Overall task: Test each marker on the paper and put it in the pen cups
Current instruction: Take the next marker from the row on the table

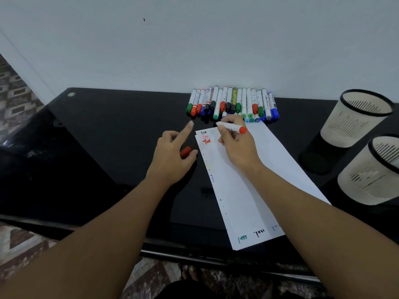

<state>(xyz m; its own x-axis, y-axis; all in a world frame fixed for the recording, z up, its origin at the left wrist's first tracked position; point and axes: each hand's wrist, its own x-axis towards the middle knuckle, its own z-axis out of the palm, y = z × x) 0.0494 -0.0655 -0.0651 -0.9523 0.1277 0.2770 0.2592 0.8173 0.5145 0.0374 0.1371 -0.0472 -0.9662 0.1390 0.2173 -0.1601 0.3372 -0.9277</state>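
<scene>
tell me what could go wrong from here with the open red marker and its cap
The right hand holds the uncapped red marker over the paper, so a slip could smear the fresh red marks. The red cap sits loosely under the left hand and might roll off the glossy black table.

Two hands were in view, the left hand [170, 156] and the right hand [235, 143]. One marker [232, 127] sat in the right grip, and one loose red cap [185, 152] in the left. Roughly twenty markers lay in the row [232, 104] by the wall; overlap prevented an exact count. Two pen cups [356, 117] stood on the desk [108, 137]. The paper [248, 190] showed at least two stacked sheets, with three scrawled test marks [206, 138] at its far corner.
</scene>
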